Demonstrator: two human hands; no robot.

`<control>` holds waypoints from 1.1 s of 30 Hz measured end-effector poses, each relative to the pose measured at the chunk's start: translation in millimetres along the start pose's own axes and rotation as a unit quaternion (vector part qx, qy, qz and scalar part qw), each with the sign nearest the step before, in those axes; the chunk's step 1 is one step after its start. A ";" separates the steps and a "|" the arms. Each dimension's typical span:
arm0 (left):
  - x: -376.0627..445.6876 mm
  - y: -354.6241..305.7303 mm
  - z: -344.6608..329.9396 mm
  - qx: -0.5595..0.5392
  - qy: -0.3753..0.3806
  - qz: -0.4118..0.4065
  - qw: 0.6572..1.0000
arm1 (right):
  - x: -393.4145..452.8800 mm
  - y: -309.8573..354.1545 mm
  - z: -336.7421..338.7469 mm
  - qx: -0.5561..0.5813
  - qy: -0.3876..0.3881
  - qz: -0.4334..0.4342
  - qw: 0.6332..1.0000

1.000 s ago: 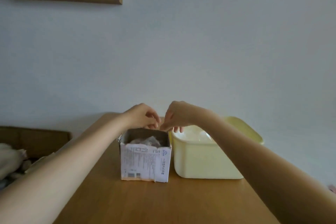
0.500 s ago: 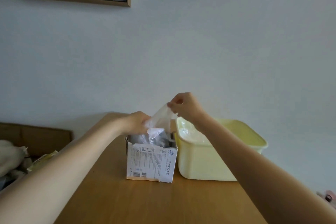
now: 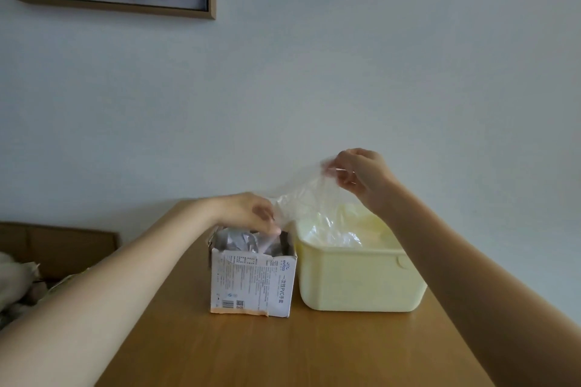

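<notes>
Right hand [image 3: 361, 179] is pinching the glove [image 3: 301, 198], stretching it toward 1 o'clock from the box [image 3: 251, 280], over the tub [image 3: 355, 280]. Left hand [image 3: 248, 214] is pinching its lower end at the box mouth. I'd be pulling slowly, pinning the rest down so just one comes.

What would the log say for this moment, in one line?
right hand: pinches clear glove, raised over yellow tub | left hand: pinches glove's lower end at glove box | stage: glove partly out
</notes>
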State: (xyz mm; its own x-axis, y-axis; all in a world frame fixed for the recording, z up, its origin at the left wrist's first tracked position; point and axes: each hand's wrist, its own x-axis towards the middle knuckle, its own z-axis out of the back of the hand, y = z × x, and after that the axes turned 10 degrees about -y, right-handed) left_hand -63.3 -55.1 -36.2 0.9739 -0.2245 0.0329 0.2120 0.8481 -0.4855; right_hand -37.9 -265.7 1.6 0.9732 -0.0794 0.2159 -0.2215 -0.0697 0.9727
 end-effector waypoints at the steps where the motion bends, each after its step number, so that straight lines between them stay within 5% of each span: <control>1: -3.8 -0.8 7.2 -0.059 -0.017 -0.002 0.998 | 1.2 0.4 1.1 0.007 0.003 0.006 1.000; 6: -8.6 -0.4 27.7 -0.421 0.019 -0.018 0.907 | 2.2 -0.3 2.4 0.035 0.021 0.054 0.998; 9: -3.8 -16.4 23.1 -0.501 0.019 -0.017 0.865 | -0.4 -0.9 -1.4 0.039 0.044 0.087 0.994; 11: 4.7 -31.6 14.9 -0.509 -0.098 -0.001 0.855 | -1.1 0.5 -0.8 0.009 0.054 0.108 0.993; 15: 23.3 -53.9 13.7 -0.504 -0.329 0.054 0.797 | -0.6 4.7 10.4 -0.238 0.138 0.090 0.957; 18: 26.8 -67.2 14.1 -0.312 -0.319 0.013 0.895 | 0.0 13.9 18.8 -0.297 0.243 -0.006 0.923; 21: 25.8 -80.4 10.4 -0.155 -0.215 -0.038 0.963 | 3.9 27.0 24.9 -0.223 0.228 0.004 0.948; 25: 31.1 -87.8 7.5 -0.103 -0.144 -0.038 0.983 | 3.7 28.9 24.1 -0.223 0.243 0.039 0.943; 29: 37.5 -82.9 4.5 -0.120 -0.104 -0.046 0.986 | 17.1 14.0 24.1 -0.329 0.098 0.192 0.919; 33: 48.3 -68.2 1.9 -0.151 -0.101 -0.022 0.983 | 34.3 -3.8 42.8 -0.342 -0.047 0.179 0.921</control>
State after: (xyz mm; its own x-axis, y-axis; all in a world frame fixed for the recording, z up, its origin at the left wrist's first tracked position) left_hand -30.5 -122.8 0.2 0.9671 -0.1312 0.2179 0.2497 0.6521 -0.7158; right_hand -6.4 -310.7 1.6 0.8286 -0.0644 0.5562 -0.4041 0.6186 0.6738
